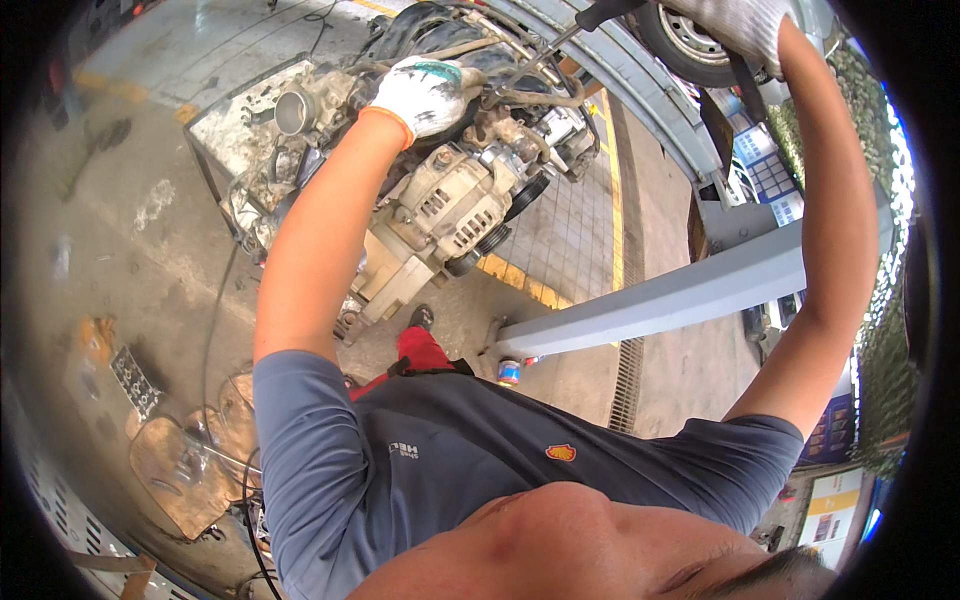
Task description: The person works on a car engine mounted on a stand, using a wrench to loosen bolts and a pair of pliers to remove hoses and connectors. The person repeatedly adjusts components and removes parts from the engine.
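Observation:
My left hand [425,97], in a white knit glove with green and dark stains, is closed against the top of a dirty engine [450,205]. What its fingers hold there is hidden. At the upper right, my right hand [735,28], also gloved, reaches the frame's top edge, where its fingers are partly cut off. It grips a tool with a black handle [606,12] and a long metal shaft that slants down to the engine beside my left hand. Whether the tool is a screwdriver or a pry bar is unclear. Hoses and pipes lie around both.
A grey metal post [660,300] slants across the right side, with a wheel [690,45] beyond it. A floor grate [627,385] runs near a small can [509,372]. Brown sheets [180,475] and a perforated metal plate [135,382] lie at lower left.

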{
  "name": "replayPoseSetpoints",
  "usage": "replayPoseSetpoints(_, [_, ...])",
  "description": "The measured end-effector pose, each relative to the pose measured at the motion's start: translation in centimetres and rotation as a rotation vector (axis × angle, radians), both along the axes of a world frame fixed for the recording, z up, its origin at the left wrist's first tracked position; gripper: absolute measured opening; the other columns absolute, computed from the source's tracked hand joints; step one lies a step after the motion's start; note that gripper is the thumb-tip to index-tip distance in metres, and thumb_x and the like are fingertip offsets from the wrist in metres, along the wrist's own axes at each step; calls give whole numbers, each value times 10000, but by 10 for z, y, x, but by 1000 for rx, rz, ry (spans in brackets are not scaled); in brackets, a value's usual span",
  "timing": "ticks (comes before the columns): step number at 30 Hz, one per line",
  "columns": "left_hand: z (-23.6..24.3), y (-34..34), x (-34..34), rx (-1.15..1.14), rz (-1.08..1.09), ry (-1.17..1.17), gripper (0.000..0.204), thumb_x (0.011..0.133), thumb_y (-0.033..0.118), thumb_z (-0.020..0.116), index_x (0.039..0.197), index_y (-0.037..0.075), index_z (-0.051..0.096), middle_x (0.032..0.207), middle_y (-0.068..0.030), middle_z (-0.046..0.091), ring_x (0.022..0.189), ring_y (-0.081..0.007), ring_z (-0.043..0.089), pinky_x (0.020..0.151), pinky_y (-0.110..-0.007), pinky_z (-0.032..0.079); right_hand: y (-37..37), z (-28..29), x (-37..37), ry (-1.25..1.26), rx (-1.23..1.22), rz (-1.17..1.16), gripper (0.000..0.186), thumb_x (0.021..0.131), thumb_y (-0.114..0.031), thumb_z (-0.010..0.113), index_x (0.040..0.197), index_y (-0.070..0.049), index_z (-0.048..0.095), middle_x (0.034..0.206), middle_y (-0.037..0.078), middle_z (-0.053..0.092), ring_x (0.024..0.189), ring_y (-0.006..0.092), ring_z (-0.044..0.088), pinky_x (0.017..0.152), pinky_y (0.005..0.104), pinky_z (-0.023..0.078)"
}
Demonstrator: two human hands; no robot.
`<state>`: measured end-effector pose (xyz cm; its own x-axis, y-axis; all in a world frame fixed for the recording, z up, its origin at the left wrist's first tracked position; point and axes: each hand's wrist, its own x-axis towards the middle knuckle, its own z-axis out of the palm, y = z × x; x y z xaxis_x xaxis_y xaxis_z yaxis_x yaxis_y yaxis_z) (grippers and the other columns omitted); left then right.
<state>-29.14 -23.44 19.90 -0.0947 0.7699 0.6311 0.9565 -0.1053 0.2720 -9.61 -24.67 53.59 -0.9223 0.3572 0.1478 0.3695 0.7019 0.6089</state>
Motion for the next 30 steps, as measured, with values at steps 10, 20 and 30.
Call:
replayPoseSetpoints(10, [-1, 3, -1, 25, -5, 0, 363, 1069, 352, 545, 1311, 157, 733, 1231, -144, 758, 1143, -358, 707, 985, -459, 543, -1, -18, -13, 68, 3, 8, 415, 973, -237, 687, 1340, -46, 648, 1196, 181, 731, 1098, 322, 708, 957, 386, 552])
replayPoseSetpoints(20, [-5, 8, -4, 33, -8, 30, 361, 1073, 334, 525, 1322, 162, 721, 1243, -137, 753, 1138, -355, 709, 968, -468, 556, -15, -3, -1, -49, -165, 130, 419, 911, -163, 751, 1311, -100, 643, 1103, 85, 722, 981, 243, 694, 873, 380, 556])
replayPoseSetpoints(30, [-8, 13, 0, 92, -16, 32, 314, 1041, 312, 576, 1256, 166, 753, 1174, -124, 776, 1088, -350, 728, 955, -468, 559, -28, -17, 4, 50, -260, 138, 406, 972, -276, 751, 1298, -53, 657, 1057, 100, 742, 926, 207, 698, 815, 374, 571])
